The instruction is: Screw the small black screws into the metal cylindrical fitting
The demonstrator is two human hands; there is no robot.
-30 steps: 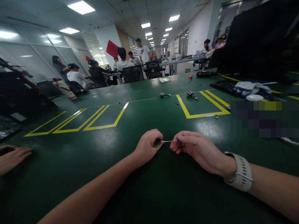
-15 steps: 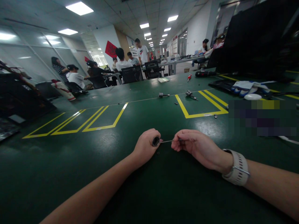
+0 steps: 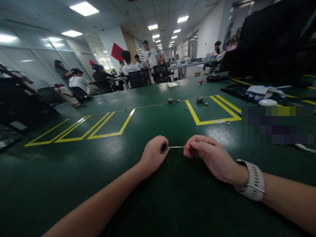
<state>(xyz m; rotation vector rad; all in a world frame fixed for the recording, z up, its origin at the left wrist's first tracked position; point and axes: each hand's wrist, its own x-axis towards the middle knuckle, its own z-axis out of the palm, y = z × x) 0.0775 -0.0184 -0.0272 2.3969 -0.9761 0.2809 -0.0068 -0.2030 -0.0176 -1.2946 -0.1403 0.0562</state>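
My left hand (image 3: 153, 154) is closed around a round, hollow metal part (image 3: 163, 148), its open end facing me. Between thumb and fingers, my right hand (image 3: 209, 154) pinches a thin metal rod (image 3: 176, 147). The rod's left end meets the rim of the round part; whether it enters the part cannot be made out. Just below my left hand, a tiny ring (image 3: 167, 162) lies on the green table (image 3: 158, 204).
Farther back lie two metal tool parts (image 3: 173, 100) (image 3: 201, 99), a red screwdriver (image 3: 200, 81) and small pieces (image 3: 228, 123). White-blue gloves (image 3: 264, 92) and a white oval object (image 3: 268, 102) are at the right. Yellow tape (image 3: 192, 113) marks the table. People (image 3: 150, 56) are beyond.
My right hand has shifted slightly right, and the rod now lies more level, with its left end nearer the upper rim of the round part. My left hand has barely moved.
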